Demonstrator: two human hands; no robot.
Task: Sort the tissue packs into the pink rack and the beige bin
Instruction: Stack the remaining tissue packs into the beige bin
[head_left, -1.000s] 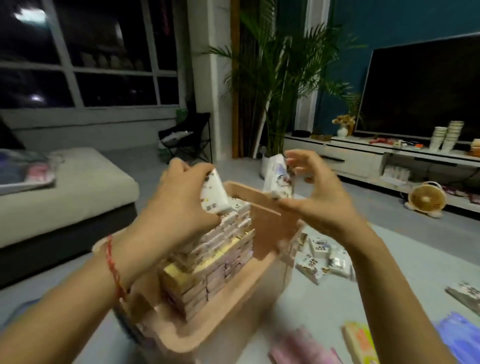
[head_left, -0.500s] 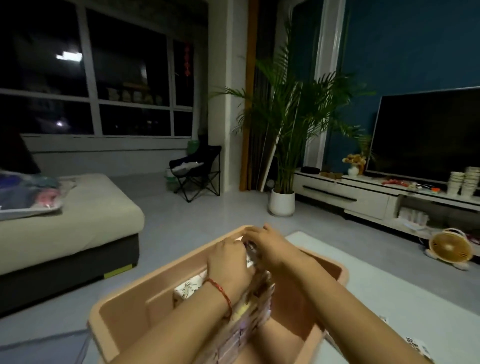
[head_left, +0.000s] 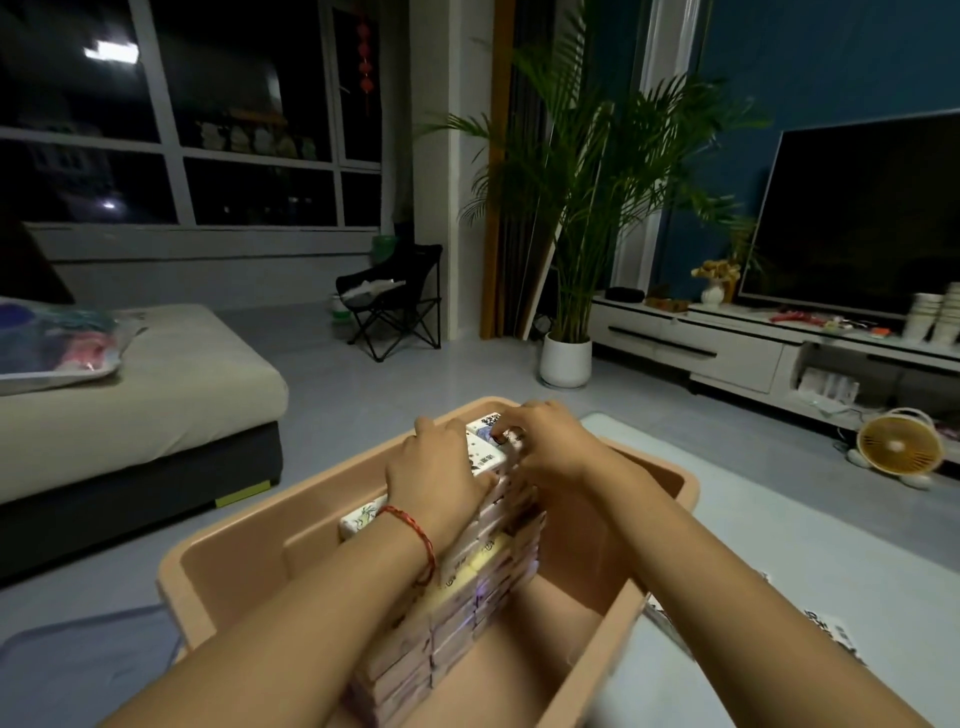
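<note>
A beige bin (head_left: 234, 571) stands in front of me on the floor. Inside it rises a tall stack of tissue packs (head_left: 467, 597). A white printed tissue pack (head_left: 485, 452) lies on top of the stack. My left hand (head_left: 436, 473) rests flat on the near part of the top layer and presses down. At the far end of that pack, my right hand (head_left: 545, 441) pinches it with curled fingertips. Another white pack (head_left: 363, 514) shows beside my left wrist. The pink rack is out of view.
Loose tissue packs (head_left: 831, 629) lie on the light mat (head_left: 779, 545) right of the bin. A sofa (head_left: 130, 415) is at left, a potted palm (head_left: 565, 358) and folding chair (head_left: 389, 306) beyond, a small fan (head_left: 898, 441) and TV cabinet (head_left: 727, 348) at right.
Both hands came down from above the bin with a pack each and now sit on top of the stack. The view tilted up and no longer shows the floor items in front.
</note>
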